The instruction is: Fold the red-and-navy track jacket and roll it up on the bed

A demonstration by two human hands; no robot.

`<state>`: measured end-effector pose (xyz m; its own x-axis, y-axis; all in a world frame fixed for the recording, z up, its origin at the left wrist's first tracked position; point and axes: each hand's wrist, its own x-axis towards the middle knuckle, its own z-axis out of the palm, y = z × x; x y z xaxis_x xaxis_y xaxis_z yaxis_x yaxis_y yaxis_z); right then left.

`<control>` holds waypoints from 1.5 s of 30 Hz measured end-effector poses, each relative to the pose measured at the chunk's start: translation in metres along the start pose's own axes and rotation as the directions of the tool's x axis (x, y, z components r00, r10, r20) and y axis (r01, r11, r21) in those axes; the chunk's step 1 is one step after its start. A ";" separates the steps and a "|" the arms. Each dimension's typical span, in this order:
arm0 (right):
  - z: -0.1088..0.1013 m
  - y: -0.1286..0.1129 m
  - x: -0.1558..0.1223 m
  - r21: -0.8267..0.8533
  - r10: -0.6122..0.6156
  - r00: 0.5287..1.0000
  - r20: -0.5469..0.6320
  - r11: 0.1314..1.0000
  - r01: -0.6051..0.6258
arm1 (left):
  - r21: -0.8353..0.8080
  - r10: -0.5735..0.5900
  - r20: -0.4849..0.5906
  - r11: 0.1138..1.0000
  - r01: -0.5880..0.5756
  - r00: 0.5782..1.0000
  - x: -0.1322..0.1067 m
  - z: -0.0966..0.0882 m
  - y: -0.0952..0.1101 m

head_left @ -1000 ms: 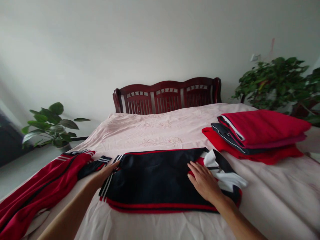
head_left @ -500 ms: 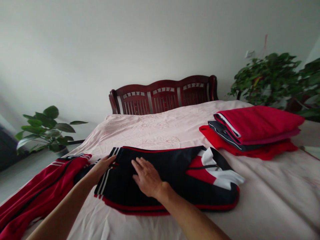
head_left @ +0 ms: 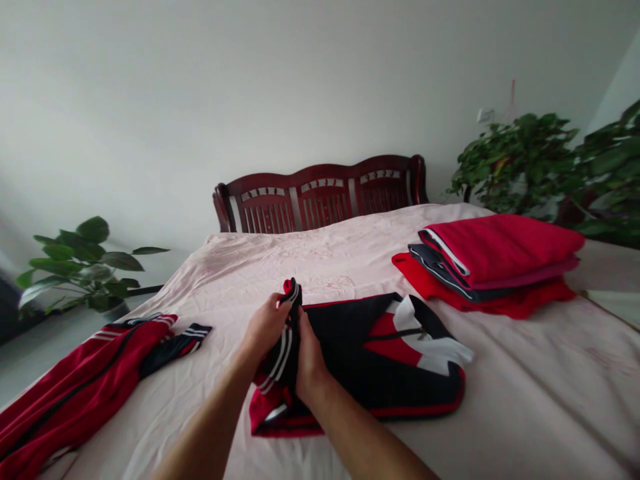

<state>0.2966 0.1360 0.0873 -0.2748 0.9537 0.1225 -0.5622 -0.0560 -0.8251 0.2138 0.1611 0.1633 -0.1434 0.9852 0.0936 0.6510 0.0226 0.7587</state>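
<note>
A black jacket [head_left: 360, 353] with red edging and a white and red collar part lies flat on the bed, its collar end to the right. My left hand [head_left: 267, 327] grips its striped hem, which stands raised and bent over toward the right. Against the raised fold rests my right hand [head_left: 311, 357], fingers together and pointing away from me; part of them is hidden by the cloth, so its hold cannot be made out. Under the lifted hem a red inner layer shows. Left of my arms lies a red jacket [head_left: 95, 373] with black and white striped cuffs.
A stack of folded red and dark clothes [head_left: 505, 257] sits at the right on the pink bedsheet [head_left: 240, 267]. Behind is a dark wooden headboard [head_left: 320, 197]. Potted plants stand at the left [head_left: 90, 267] and right [head_left: 520, 160].
My left hand has lifted the jacket's striped hem and carried it right, folding it up. My right hand has gone from lying flat on the cloth to beside the fold.
</note>
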 end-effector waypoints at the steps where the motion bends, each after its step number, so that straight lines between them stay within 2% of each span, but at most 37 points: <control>1: -0.007 -0.007 -0.001 0.085 0.030 0.999 -0.016 0.996 -0.028 | -0.018 0.005 0.024 1.000 -0.005 1.000 -0.003 0.012 0.008; 4: -0.038 -0.029 -0.006 0.188 0.112 0.994 -0.018 0.976 -0.107 | -0.119 0.019 0.138 0.993 -0.003 0.990 -0.012 0.046 0.024; 7: -0.075 -0.052 -0.012 0.088 0.140 0.990 -0.027 0.987 -0.137 | -0.344 0.057 0.226 0.939 0.025 0.972 -0.021 0.080 0.031; 9: -0.097 -0.068 -0.013 -0.008 0.147 0.988 -0.038 0.989 -0.148 | -0.427 0.114 0.199 0.904 -0.018 0.973 -0.026 0.103 0.034; 13: -0.130 -0.096 -0.014 -0.104 0.132 0.987 -0.090 0.984 -0.142 | -0.386 0.212 0.124 0.910 -0.149 0.969 -0.034 0.145 0.041; 17: -0.154 -0.110 -0.017 -0.156 0.275 0.953 -0.126 0.943 -0.292 | -0.400 0.296 0.179 0.893 -0.206 0.938 -0.043 0.172 0.047; 19: -0.164 -0.112 -0.018 -0.200 0.354 0.927 -0.125 0.906 -0.373 | -0.404 0.331 0.232 0.888 -0.219 0.914 -0.047 0.172 0.048; 21: -0.174 -0.113 -0.018 -0.268 0.411 0.900 -0.145 0.859 -0.436 | -0.388 0.404 0.293 0.878 -0.279 0.867 -0.054 0.159 0.050; 22: -0.179 -0.115 -0.018 -0.330 0.401 0.897 -0.185 0.835 -0.441 | -0.358 0.453 0.316 0.871 -0.338 0.834 -0.057 0.148 0.050; 24: -0.189 -0.119 -0.015 -0.484 0.269 0.915 -0.301 0.784 -0.389 | -0.221 0.531 0.340 0.847 -0.483 0.776 -0.066 0.123 0.048; 26: -0.196 -0.123 -0.010 -0.611 0.058 0.919 -0.389 0.731 -0.305 | 0.002 0.543 0.334 0.817 -0.577 0.770 -0.075 0.100 0.041; 28: -0.196 -0.125 -0.004 -0.674 -0.094 0.907 -0.411 0.701 -0.233 | 0.202 0.500 0.324 0.793 -0.575 0.803 -0.085 0.087 0.026; 30: -0.187 -0.123 0.001 -0.789 -0.207 0.926 -0.316 0.599 -0.136 | 0.315 0.464 0.347 0.760 -0.568 0.815 -0.095 0.088 0.007; 32: -0.171 -0.118 0.004 -0.928 -0.237 0.967 -0.098 0.373 -0.002 | 0.359 0.463 0.378 0.725 -0.587 0.802 -0.103 0.098 -0.013; 34: -0.153 -0.111 0.006 -0.992 -0.109 0.990 0.085 0.078 0.094 | 0.384 0.490 0.369 0.694 -0.609 0.790 -0.110 0.112 -0.030; 36: -0.138 -0.106 0.011 -0.986 0.006 0.995 0.096 -0.135 0.096 | 0.408 0.531 0.331 0.665 -0.626 0.780 -0.114 0.123 -0.042; 37: -0.132 -0.106 0.016 -0.976 0.016 0.997 0.073 -0.206 0.075 | 0.419 0.553 0.313 0.649 -0.635 0.772 -0.116 0.126 -0.046; 38: -0.127 -0.106 0.022 -0.967 -0.001 0.999 0.051 -0.249 0.049 | 0.431 0.574 0.299 0.632 -0.645 0.762 -0.117 0.129 -0.048; 40: -0.119 -0.108 0.038 -0.962 -0.038 0.999 0.038 -0.273 0.026 | 0.460 0.603 0.273 0.602 -0.652 0.750 -0.118 0.131 -0.049; 43: -0.104 -0.110 0.063 -0.947 -0.026 0.997 0.078 -0.313 0.066 | 0.509 0.629 0.248 0.563 -0.652 0.737 -0.120 0.133 -0.048; 45: -0.092 -0.107 0.076 -0.935 0.001 0.994 0.110 -0.340 0.104 | 0.527 0.665 0.247 0.518 -0.673 0.705 -0.119 0.135 -0.048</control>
<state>0.4076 0.2419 0.1348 -0.3599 0.9151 0.1817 0.8914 0.3948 -0.2226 0.3006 0.0652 0.0285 0.5160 0.7515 0.4110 0.8269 -0.5623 -0.0101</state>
